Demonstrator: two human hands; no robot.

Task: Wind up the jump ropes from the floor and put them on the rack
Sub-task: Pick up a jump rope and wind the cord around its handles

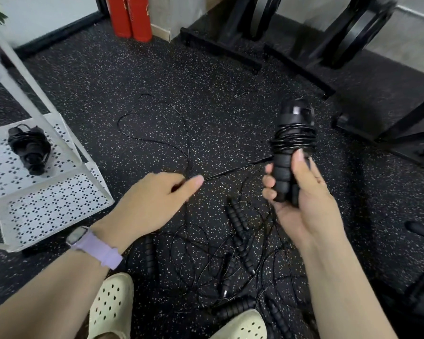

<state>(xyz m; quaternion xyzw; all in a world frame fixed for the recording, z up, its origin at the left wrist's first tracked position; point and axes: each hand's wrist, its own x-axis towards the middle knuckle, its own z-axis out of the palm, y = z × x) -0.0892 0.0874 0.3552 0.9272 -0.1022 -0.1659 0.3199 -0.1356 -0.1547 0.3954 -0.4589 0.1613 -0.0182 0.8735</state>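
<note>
The right hand (301, 192) grips the ribbed foam handles (285, 177), fingers curled, thumb upright. Glossy cord (293, 139) coils at 12 o'clock. The left hand (154, 199) pinches the thin strand (230, 171).

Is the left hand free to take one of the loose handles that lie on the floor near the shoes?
Probably not at once. The left hand pinches the cord that runs to the handles in the right hand. Nothing covers the loose handles below it, so it only needs to let go of the cord.
</note>
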